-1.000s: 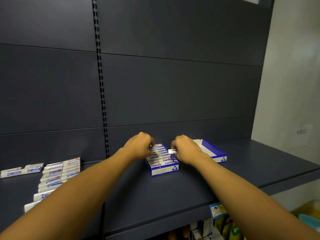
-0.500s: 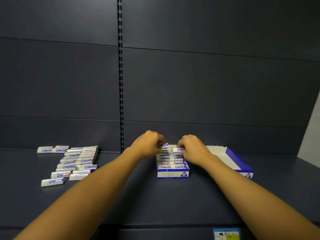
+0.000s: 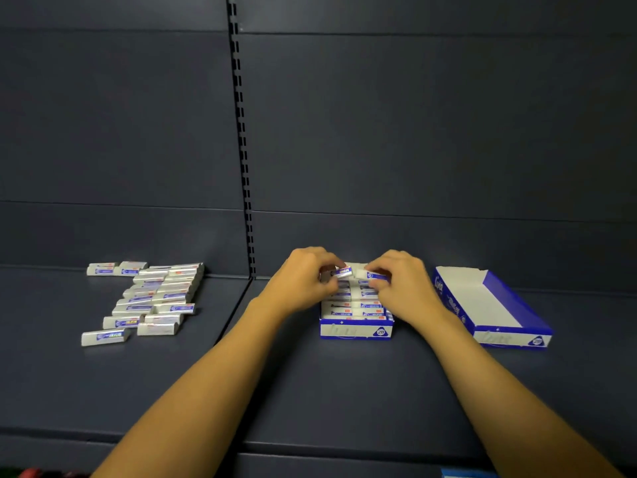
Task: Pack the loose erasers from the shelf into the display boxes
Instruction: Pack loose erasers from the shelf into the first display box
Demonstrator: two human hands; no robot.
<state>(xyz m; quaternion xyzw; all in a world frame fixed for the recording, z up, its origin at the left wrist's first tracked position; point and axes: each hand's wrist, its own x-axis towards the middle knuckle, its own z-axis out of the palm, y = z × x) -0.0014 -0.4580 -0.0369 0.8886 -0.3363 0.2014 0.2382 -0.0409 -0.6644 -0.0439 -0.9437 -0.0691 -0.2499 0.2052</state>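
Head view: left hand [image 3: 303,281] and right hand [image 3: 403,284] at frame centre, both over the far end of the filled display box [image 3: 356,331]. Left fingers curled, pinching an eraser [image 3: 343,271]; right fingers curled on a second eraser [image 3: 374,276] just beside it. Empty display box [image 3: 510,334] centre right. Loose erasers [image 3: 151,298] at centre left, on the shelf [image 3: 310,391].

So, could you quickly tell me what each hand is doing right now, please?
Left hand: pinching an eraser.
Right hand: pinching another eraser.
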